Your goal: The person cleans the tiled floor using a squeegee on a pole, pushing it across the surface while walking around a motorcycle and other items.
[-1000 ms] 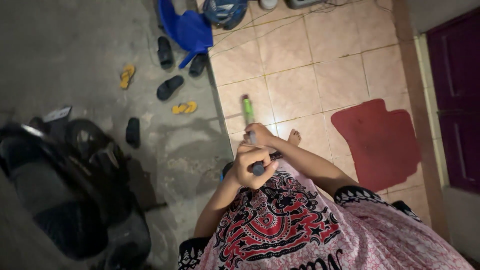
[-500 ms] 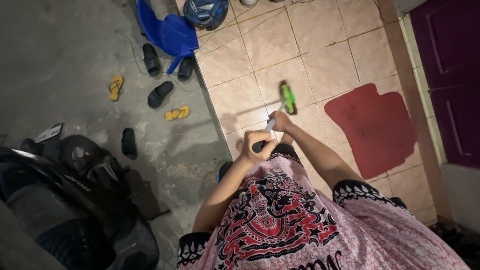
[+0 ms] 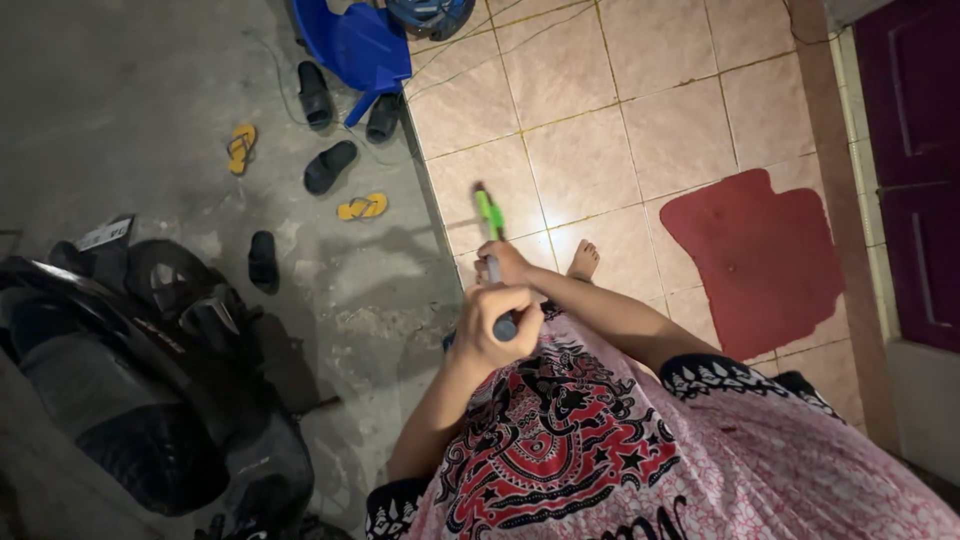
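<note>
Both my hands grip a long broom handle (image 3: 496, 278). My left hand (image 3: 492, 325) closes around its dark top end, close to my patterned pink dress. My right hand (image 3: 507, 264) holds the shaft lower down. The green broom head (image 3: 487, 212) rests on the pink floor tiles (image 3: 580, 150) near the step edge. One bare foot (image 3: 583, 261) shows just right of my right hand.
A red mat (image 3: 760, 255) lies on the tiles to the right, beside a purple door (image 3: 915, 160). On the lower concrete floor sit several black and yellow sandals (image 3: 330, 165), a blue plastic chair (image 3: 360, 45) and a dark motorbike (image 3: 140, 370).
The broom head swung from the right, near the red mat, back to the left towards the step edge. My hands shifted left with it.
</note>
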